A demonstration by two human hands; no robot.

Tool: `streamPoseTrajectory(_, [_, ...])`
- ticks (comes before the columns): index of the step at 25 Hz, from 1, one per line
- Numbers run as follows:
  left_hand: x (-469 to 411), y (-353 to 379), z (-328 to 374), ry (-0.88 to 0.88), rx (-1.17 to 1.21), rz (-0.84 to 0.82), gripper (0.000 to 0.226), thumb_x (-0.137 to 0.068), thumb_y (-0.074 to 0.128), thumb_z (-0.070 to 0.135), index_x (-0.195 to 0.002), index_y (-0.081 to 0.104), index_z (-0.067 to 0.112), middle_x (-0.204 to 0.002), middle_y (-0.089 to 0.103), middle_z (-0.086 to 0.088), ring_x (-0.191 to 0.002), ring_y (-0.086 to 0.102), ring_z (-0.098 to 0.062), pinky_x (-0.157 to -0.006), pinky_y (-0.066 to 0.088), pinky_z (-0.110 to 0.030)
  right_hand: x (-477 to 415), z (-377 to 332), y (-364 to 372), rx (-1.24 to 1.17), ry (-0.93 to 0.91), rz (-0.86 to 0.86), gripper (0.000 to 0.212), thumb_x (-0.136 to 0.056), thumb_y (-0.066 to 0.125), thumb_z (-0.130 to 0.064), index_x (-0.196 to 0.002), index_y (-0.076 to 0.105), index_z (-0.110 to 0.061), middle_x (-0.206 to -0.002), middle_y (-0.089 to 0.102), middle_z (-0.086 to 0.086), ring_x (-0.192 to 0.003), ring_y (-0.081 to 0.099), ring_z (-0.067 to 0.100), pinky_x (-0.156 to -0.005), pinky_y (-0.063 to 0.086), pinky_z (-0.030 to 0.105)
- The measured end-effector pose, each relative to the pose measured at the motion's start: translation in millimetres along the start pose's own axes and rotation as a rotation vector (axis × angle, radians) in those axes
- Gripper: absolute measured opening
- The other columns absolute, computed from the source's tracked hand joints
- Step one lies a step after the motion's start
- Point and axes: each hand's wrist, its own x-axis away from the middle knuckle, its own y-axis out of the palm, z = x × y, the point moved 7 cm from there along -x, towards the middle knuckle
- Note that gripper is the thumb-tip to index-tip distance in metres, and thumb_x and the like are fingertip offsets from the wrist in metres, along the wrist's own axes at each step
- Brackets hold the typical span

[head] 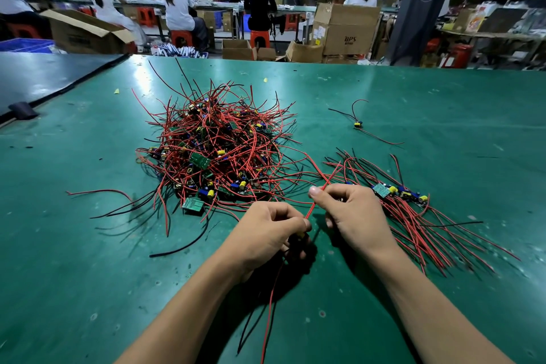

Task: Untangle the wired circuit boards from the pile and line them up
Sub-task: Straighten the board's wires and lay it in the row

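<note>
Head view: left grip (267,230), right grip (353,213) both pinch thin red wire (312,207); tangled pile (218,151) behind.

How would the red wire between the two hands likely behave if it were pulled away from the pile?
Probably floppy: the red wire is straight only where the left hand and right hand stretch it, and the leads below the left hand hang loose. Likely light; a pinch holds it. It may snag, since its far end crosses wires by the pile.
</note>
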Motion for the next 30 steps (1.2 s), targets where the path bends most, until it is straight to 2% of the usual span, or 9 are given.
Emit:
streamPoseTrajectory(2, [0,0,0,-0.013,0.038,-0.002,0.006,-0.088,0.064,0.003,-0.083,0.068,0.003,-0.063,0.065,-0.009,-0.046,0.061,-0.020,-0.045,0.043,-0.020,0,-3,2,-0.034,-0.044,0.046,0.025,-0.092,0.071,-0.031,-0.071,0.072,-0.017,-0.047,0.055,0.002,-0.040,0.044,0.010,-0.045,0.037,0.020])
streamPoseTrajectory(5, [-1,-1,-4,-0.039,0.119,0.014,0.020,-0.087,0.059,-0.001,-0.098,0.072,0.009,-0.061,0.065,-0.009,-0.046,0.057,-0.024,-0.053,0.044,-0.028,1,0,15,-0.338,0.013,0.005,0.013,-0.090,0.073,-0.022,-0.081,0.074,-0.013,-0.061,0.065,0.007,-0.049,0.053,0.010,-0.048,0.043,0.021])
streamPoseTrajectory(8, [-1,-2,-4,-0.021,0.138,0.062,0.007,-0.089,0.066,0.010,-0.087,0.073,0.009,-0.059,0.063,-0.010,-0.047,0.058,-0.024,-0.056,0.047,-0.029,2,3,20,-0.557,0.099,-0.047,0.020,-0.077,0.080,-0.030,-0.082,0.072,-0.012,-0.073,0.072,0.007,-0.050,0.052,0.008,-0.049,0.045,0.017])
streamPoseTrajectory(9, [-1,-2,-5,-0.009,0.141,0.078,0.011,-0.090,0.067,0.016,-0.083,0.072,0.008,-0.059,0.063,-0.011,-0.048,0.058,-0.024,-0.056,0.049,-0.030,3,4,21,-0.590,0.123,-0.052,0.026,-0.073,0.082,-0.032,-0.084,0.070,-0.012,-0.076,0.074,0.009,-0.050,0.052,0.008,-0.049,0.046,0.017])
streamPoseTrajectory(11, [-1,-2,-6,0.006,0.149,0.104,0.014,-0.091,0.067,0.020,-0.082,0.073,0.011,-0.059,0.063,-0.012,-0.048,0.058,-0.023,-0.055,0.051,-0.030,3,4,20,-0.553,0.125,-0.054,0.027,-0.074,0.082,-0.030,-0.084,0.067,-0.010,-0.078,0.075,0.011,-0.050,0.053,0.009,-0.049,0.047,0.020])
streamPoseTrajectory(14, [-1,-4,-5,0.032,0.152,0.144,0.013,-0.092,0.066,0.018,-0.083,0.074,0.013,-0.058,0.062,-0.009,-0.049,0.057,-0.022,-0.050,0.050,-0.028,6,0,22,-0.493,0.088,-0.080,0.010,-0.084,0.079,-0.018,-0.080,0.072,-0.012,-0.078,0.075,0.011,-0.054,0.057,0.011,-0.053,0.051,0.024])
streamPoseTrajectory(18, [0,-8,-5,0.033,0.111,0.156,0.015,-0.091,0.066,0.017,-0.079,0.071,0.008,-0.056,0.062,-0.009,-0.045,0.056,-0.020,-0.045,0.048,-0.024,6,0,24,-0.452,0.129,-0.152,0.004,-0.085,0.076,-0.009,-0.089,0.077,-0.010,-0.075,0.072,0.006,-0.057,0.060,0.012,-0.056,0.052,0.020])
streamPoseTrajectory(25, [-3,-3,-5,0.005,0.060,0.063,0.010,-0.090,0.066,0.012,-0.081,0.067,0.007,-0.060,0.064,-0.012,-0.050,0.058,-0.024,-0.050,0.050,-0.028,0,13,15,-0.445,0.249,0.011,0.003,-0.084,0.075,-0.008,-0.085,0.076,-0.011,-0.054,0.056,0.003,-0.042,0.050,0.012,-0.042,0.035,0.020])
streamPoseTrajectory(30, [-3,-1,-1,0.038,0.030,0.046,0.012,-0.091,0.066,0.012,-0.079,0.065,0.009,-0.057,0.061,-0.006,-0.055,0.057,-0.026,-0.052,0.048,-0.030,-4,12,11,-0.527,0.217,0.124,0.008,-0.088,0.071,-0.007,-0.091,0.075,-0.013,-0.057,0.055,0.003,-0.042,0.047,0.010,-0.039,0.033,0.019])
